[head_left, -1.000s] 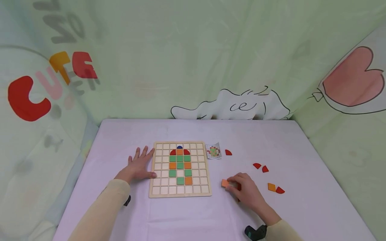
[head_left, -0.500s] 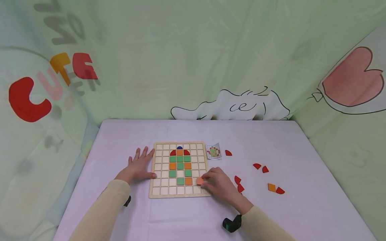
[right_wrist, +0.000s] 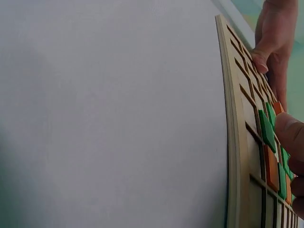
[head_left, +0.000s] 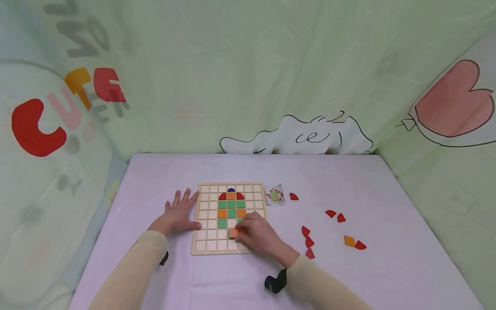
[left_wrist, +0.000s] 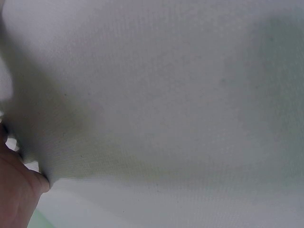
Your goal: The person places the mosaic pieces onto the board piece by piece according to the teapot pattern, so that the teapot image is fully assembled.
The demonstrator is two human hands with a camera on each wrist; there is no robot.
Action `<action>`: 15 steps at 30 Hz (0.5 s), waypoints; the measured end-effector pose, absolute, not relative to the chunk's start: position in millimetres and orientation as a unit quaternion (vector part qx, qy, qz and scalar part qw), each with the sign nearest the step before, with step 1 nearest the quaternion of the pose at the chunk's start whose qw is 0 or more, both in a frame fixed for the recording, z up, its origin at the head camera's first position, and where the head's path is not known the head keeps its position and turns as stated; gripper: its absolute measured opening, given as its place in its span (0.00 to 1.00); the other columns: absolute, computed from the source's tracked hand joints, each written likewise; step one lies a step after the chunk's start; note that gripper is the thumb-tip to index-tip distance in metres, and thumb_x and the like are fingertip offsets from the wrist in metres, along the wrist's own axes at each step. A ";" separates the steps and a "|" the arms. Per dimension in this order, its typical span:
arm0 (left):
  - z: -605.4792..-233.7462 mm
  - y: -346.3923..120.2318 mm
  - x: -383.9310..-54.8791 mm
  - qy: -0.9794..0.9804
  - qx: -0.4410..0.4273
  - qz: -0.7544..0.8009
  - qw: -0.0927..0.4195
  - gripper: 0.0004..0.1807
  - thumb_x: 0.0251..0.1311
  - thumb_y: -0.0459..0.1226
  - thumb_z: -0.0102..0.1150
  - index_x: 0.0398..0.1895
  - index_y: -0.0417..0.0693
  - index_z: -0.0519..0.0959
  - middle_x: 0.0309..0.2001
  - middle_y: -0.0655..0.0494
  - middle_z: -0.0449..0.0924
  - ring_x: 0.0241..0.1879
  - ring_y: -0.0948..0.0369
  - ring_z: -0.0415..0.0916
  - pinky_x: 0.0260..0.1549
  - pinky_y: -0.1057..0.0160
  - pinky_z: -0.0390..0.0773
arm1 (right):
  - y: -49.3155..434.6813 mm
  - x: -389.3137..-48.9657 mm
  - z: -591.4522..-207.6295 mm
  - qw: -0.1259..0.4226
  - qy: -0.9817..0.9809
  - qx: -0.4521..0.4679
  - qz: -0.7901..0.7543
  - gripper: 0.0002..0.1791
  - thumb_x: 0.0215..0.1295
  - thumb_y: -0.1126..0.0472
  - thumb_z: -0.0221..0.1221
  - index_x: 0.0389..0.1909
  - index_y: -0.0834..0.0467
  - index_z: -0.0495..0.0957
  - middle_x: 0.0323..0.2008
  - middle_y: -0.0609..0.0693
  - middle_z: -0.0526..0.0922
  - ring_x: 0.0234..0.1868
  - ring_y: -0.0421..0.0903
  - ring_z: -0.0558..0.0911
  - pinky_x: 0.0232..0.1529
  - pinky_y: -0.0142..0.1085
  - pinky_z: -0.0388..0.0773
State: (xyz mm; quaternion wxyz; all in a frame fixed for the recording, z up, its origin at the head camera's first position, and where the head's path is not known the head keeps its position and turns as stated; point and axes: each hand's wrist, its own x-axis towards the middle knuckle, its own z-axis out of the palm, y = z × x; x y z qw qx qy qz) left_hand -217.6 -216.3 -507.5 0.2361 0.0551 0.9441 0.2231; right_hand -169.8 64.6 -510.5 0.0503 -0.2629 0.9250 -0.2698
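A wooden grid board (head_left: 201, 249) lies on the table, with green, orange, red and blue pieces in its middle cells. My right hand (head_left: 260, 234) is over the board's lower middle and pinches an orange square tile (head_left: 232, 233) between thumb and fingers. The tile is over or against a green tile's cell; whether it touches cannot be told. At the board's left edge my left hand (head_left: 179, 216) lies with fingers spread, its thumb on the rim. The right wrist view shows the right thumb (right_wrist: 290, 133) close above green tiles (right_wrist: 267, 130).
A small printed pattern card (head_left: 274, 195) lies against the board's right side. Several red quarter-round pieces (head_left: 305, 231) are scattered to the right, with an orange diamond piece (head_left: 349, 241) among them. Cloth walls stand behind the table (head_left: 166, 168).
My right hand has moved left from the table onto the board, carrying the orange square tile. Red pieces it covered now show. The left hand has stayed in place.
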 end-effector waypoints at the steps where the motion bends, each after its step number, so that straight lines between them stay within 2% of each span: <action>1: -509.6 -216.9 -218.3 0.944 0.055 0.224 0.236 0.62 0.54 0.50 0.75 0.84 0.48 0.44 0.83 0.39 0.30 0.81 0.36 0.21 0.73 0.27 0.29 | 61.1 -170.2 -509.8 0.050 0.925 -0.268 -0.264 0.14 0.60 0.56 0.73 0.44 0.57 0.89 0.39 0.47 0.86 0.44 0.43 0.75 0.44 0.33 0.79; 5: -516.2 -218.1 -219.8 0.945 0.056 0.222 0.233 0.62 0.55 0.50 0.75 0.84 0.49 0.42 0.84 0.40 0.28 0.81 0.37 0.19 0.74 0.27 0.28 | 49.2 -171.4 -508.7 0.054 0.927 -0.283 -0.240 0.13 0.61 0.55 0.73 0.44 0.56 0.89 0.40 0.47 0.86 0.44 0.44 0.76 0.46 0.34 0.79; 9: -513.4 -217.4 -219.3 0.946 0.052 0.223 0.231 0.63 0.54 0.50 0.76 0.84 0.50 0.44 0.84 0.40 0.30 0.81 0.37 0.20 0.74 0.27 0.29 | 40.7 -172.4 -510.0 0.055 0.930 -0.294 -0.213 0.12 0.61 0.55 0.72 0.44 0.56 0.89 0.41 0.47 0.87 0.47 0.44 0.78 0.51 0.36 0.80; 15: -506.1 -216.1 -216.7 0.945 0.051 0.225 0.231 0.62 0.54 0.50 0.76 0.83 0.48 0.46 0.84 0.39 0.32 0.81 0.36 0.22 0.74 0.27 0.30 | 33.3 -172.9 -509.0 0.053 0.934 -0.298 -0.191 0.12 0.61 0.54 0.72 0.43 0.55 0.89 0.42 0.47 0.87 0.47 0.45 0.80 0.52 0.37 0.81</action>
